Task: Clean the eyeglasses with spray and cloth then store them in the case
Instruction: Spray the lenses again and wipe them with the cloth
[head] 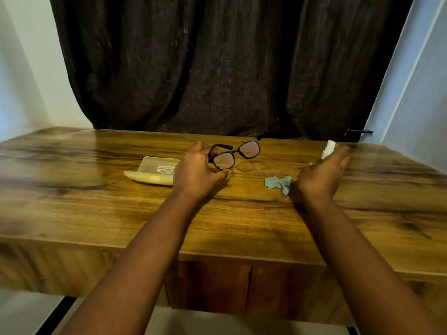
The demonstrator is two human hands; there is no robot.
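My left hand [196, 171] pinches the eyeglasses [234, 154] by one lens rim, lifted just over the table [96, 209]; my right hand [325, 171], fingers nearly straight, reaches the spray bottle [328, 149] (cloth [280, 183] just beside). Pinching the rim could smudge the lens, and a clumsy reach could topple the bottle

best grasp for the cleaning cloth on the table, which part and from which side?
Pinch the raised, bunched middle of the cloth from straight above. It lies crumpled on the table, so its flat edges offer little to catch, while the gathered fold stands proud. The right hand sits beside it at the spray bottle; the left hand holds the eyeglasses.
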